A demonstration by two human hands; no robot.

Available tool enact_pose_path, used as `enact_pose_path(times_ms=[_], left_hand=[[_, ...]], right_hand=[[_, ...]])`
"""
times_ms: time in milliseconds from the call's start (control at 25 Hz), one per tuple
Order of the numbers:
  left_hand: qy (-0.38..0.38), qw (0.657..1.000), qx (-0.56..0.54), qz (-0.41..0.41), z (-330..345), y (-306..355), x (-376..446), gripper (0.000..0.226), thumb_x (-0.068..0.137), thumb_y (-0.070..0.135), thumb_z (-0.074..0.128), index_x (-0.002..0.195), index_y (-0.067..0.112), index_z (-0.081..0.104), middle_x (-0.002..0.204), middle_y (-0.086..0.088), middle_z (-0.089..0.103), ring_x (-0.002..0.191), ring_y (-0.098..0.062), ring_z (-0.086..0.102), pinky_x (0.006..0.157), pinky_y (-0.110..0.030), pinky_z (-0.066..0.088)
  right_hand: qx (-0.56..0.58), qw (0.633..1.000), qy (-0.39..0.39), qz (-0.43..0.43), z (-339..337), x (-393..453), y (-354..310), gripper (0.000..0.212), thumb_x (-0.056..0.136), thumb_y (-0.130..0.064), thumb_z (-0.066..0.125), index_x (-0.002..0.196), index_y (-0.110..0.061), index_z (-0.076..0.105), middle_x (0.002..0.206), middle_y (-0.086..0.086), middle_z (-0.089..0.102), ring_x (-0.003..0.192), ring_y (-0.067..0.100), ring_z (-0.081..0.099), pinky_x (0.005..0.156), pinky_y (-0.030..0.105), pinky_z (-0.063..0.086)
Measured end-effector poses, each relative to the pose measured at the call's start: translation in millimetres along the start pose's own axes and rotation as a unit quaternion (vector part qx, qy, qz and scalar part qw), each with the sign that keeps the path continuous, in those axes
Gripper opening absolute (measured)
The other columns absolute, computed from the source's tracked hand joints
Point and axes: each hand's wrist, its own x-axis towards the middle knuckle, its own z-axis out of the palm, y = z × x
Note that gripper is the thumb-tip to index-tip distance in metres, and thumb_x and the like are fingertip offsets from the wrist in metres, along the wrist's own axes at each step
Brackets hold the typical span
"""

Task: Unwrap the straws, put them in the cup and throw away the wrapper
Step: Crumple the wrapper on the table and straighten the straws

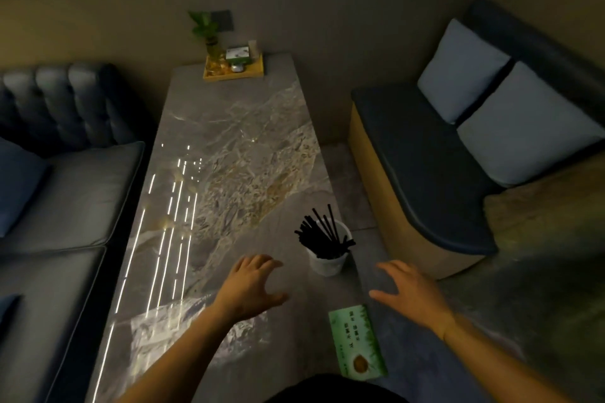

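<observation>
A white cup (328,263) stands near the right edge of the marble table (229,154), holding several black straws (322,237) that fan out above its rim. A crumpled clear plastic wrapper (154,334) lies on the table's near left part, partly under my left forearm. My left hand (252,285) hovers over the table just left of the cup, fingers spread, holding nothing. My right hand (412,291) hovers right of the cup, beyond the table's edge, fingers apart and empty.
A green tissue box (357,342) lies at the table's near right edge. A wooden tray (234,70) with a plant and small items sits at the far end. A grey sofa (65,193) runs along the left; a dark bench (425,167) with cushions stands right.
</observation>
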Motion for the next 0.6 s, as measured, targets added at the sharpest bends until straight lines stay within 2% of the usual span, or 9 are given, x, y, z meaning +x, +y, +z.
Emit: enact_pose_path(times_ms=[120,320,480,600], left_hand=[[0.028,0.998,-0.048,-0.034,-16.4,30.1,18.2,0.104,0.065,0.083,0.053,0.149,0.031,0.024,0.153,-0.001,0.035,0.14,-0.023,0.031,0.117,-0.042,0.028],[0.036,0.989,-0.133,-0.054,-27.9,68.3,42.8,0.132,0.051,0.087,0.061,0.152,0.03,-0.002,0.163,-0.003,0.014,0.15,-0.024,0.012,0.123,-0.047,0.014],[0.041,0.975,-0.208,-0.061,-24.0,84.0,59.2,0.141,0.044,0.086,0.069,0.147,0.044,-0.018,0.164,0.005,0.006,0.149,-0.02,0.012,0.121,-0.048,0.019],[0.055,0.962,-0.261,-0.052,-19.3,85.8,68.6,0.139,0.045,0.075,0.079,0.14,0.056,-0.021,0.163,0.01,0.01,0.144,-0.009,0.018,0.119,-0.039,0.025]], right_hand=[[0.032,0.998,0.011,-0.045,-23.3,19.2,-4.0,0.093,0.074,-0.065,0.064,0.15,-0.029,0.023,0.152,-0.002,0.033,0.135,0.022,0.036,0.108,0.035,0.037],[0.023,0.99,-0.07,-0.122,-34.5,55.6,-29.6,0.124,0.062,-0.072,0.068,0.15,-0.035,-0.011,0.161,-0.003,0.009,0.146,0.024,0.009,0.117,0.05,0.025],[0.045,0.988,-0.103,-0.105,-32.3,85.4,-38.1,0.132,0.06,-0.069,0.073,0.148,-0.034,-0.018,0.162,-0.001,0.001,0.148,0.027,-0.002,0.117,0.055,0.017],[0.042,0.987,-0.121,-0.099,-32.4,104.0,-38.4,0.136,0.058,-0.064,0.077,0.149,-0.031,-0.018,0.163,0.001,-0.003,0.148,0.03,-0.006,0.118,0.057,0.013]])
